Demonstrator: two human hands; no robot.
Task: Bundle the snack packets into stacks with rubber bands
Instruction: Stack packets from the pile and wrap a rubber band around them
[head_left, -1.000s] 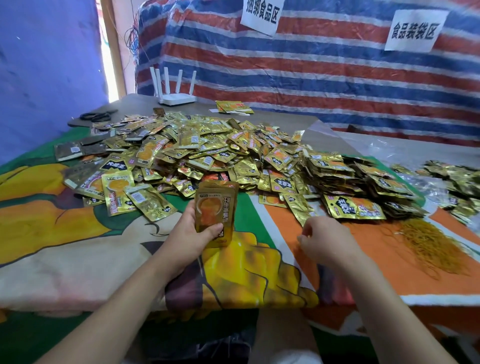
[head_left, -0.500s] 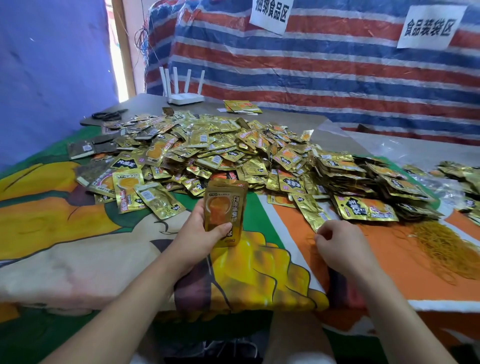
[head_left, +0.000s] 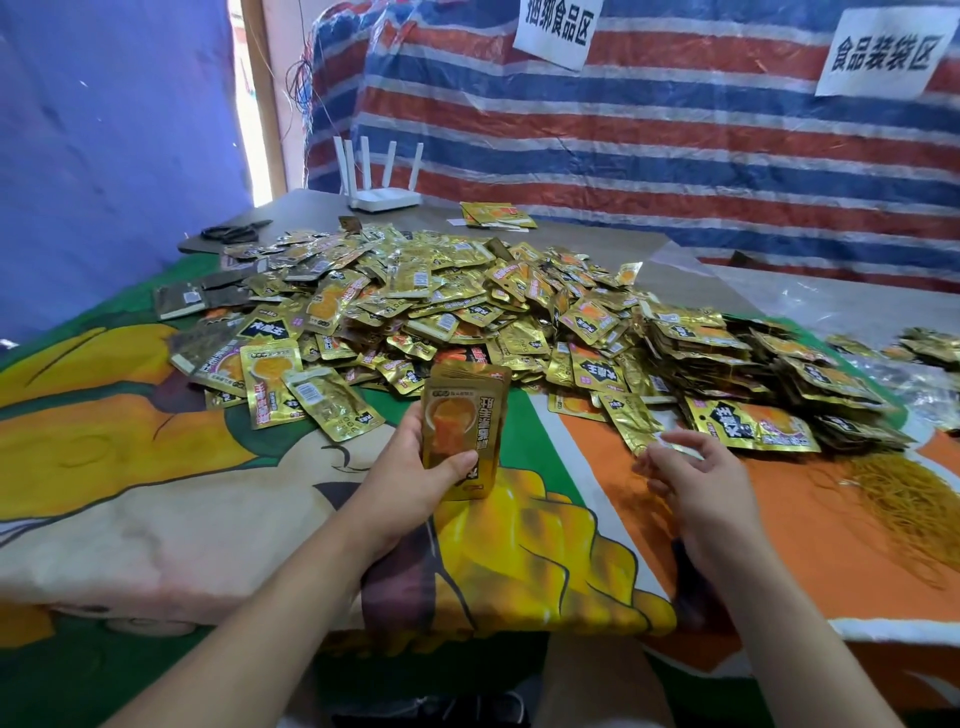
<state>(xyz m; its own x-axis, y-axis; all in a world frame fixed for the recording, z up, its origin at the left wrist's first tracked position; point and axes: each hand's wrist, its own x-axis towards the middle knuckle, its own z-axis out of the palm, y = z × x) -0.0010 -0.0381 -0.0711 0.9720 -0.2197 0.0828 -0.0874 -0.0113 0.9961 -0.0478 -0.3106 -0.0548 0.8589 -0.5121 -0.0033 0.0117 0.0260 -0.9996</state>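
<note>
My left hand (head_left: 415, 478) grips a small stack of gold snack packets (head_left: 460, 421), held upright above the table with the thumb across its lower front. A big heap of loose gold packets (head_left: 441, 301) covers the middle of the table beyond it. My right hand (head_left: 691, 483) hovers over the orange cloth, fingers loosely spread, its fingertips at the near end of a loose gold packet (head_left: 631, 423). A mound of yellow rubber bands (head_left: 898, 493) lies to the right of that hand. Bundled stacks of packets (head_left: 727, 353) sit behind it.
A colourful cartoon cloth (head_left: 156, 493) covers the table's front. A white router (head_left: 382, 197) and black scissors (head_left: 234, 232) sit at the far left end. More packets (head_left: 930, 345) on clear plastic lie at the far right. A striped tarp with paper signs hangs behind.
My right hand has opened from a curled fist and reached forward to the loose packet. My left hand keeps holding the stack in much the same place.
</note>
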